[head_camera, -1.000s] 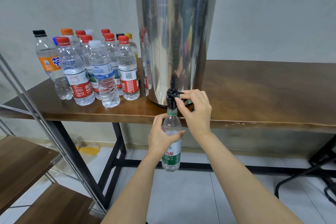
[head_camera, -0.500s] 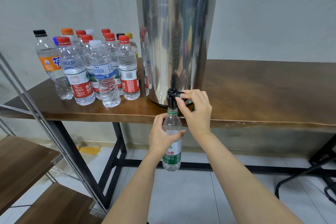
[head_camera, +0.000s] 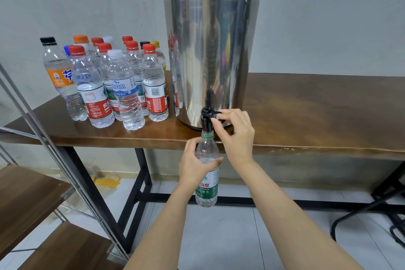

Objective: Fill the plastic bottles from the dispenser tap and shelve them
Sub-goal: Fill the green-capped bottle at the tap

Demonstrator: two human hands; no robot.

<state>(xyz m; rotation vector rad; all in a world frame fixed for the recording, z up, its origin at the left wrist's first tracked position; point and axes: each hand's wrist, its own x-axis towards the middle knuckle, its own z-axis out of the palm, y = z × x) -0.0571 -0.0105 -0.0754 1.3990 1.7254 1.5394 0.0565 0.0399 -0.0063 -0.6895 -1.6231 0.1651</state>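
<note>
At the far left edge, a metal-framed wooden shelf (head_camera: 32, 193) stands beside the table (head_camera: 317, 116). On the table's left end is a tight cluster of capped bottles (head_camera: 122, 85), all upright, with mostly red lids and a few orange, white, black and yellow ones. Just right of them is the tall steel dispenser (head_camera: 210, 55) with its black lid, set close to the table's front edge so that its black tap (head_camera: 207, 116) juts out over the edge. The left forearm rises from the bottom of the view, and the left hand (head_camera: 195, 164) grips the green-labelled bottle (head_camera: 207, 173) around its shoulder, thumb across the front and fingers wrapped behind. This bottle has its long axis vertical and its uncapped mouth pointing straight up, right under the tap's spout. Its base hangs in the air below the tabletop, above the tiled floor (head_camera: 219, 237). The right forearm comes up from the lower right, with the wrist just below the table edge. The right hand (head_camera: 236, 136) pinches the tap's small lever between thumb and forefinger, and its other fingers are loosely curled.
</note>
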